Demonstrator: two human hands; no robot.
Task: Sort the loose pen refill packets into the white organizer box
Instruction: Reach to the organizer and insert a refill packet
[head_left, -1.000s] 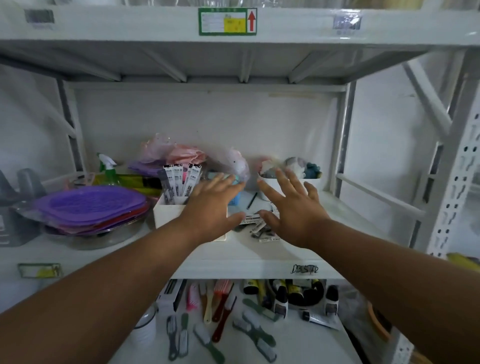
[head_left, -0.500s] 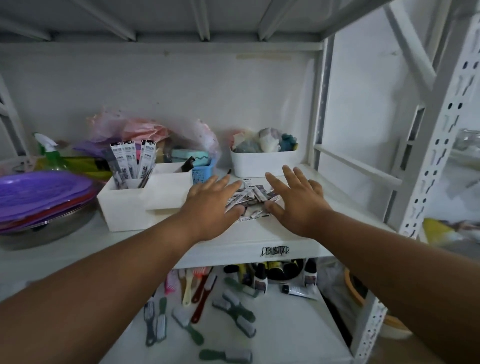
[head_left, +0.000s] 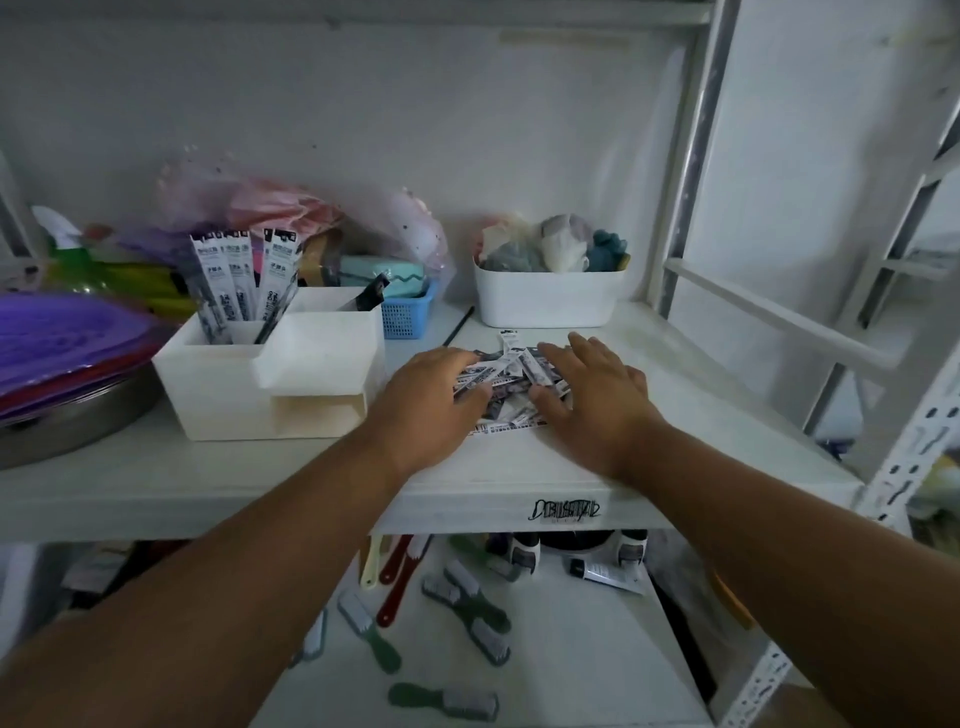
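A: Which lettering shows on the shelf edge (head_left: 467, 512)?

B: A black graffiti-style tag (head_left: 564, 510), too stylised to read; it may begin with "D".

A: And on the upright refill packets (head_left: 244, 275) in the white organizer box (head_left: 218, 387)?

B: Printed panels with small characters, too blurred to read. The loose packets (head_left: 506, 382) likewise carry unreadable print.

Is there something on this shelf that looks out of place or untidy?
Yes. Refill packets lie in a loose heap between both hands, while others stand upright in the white organizer box.
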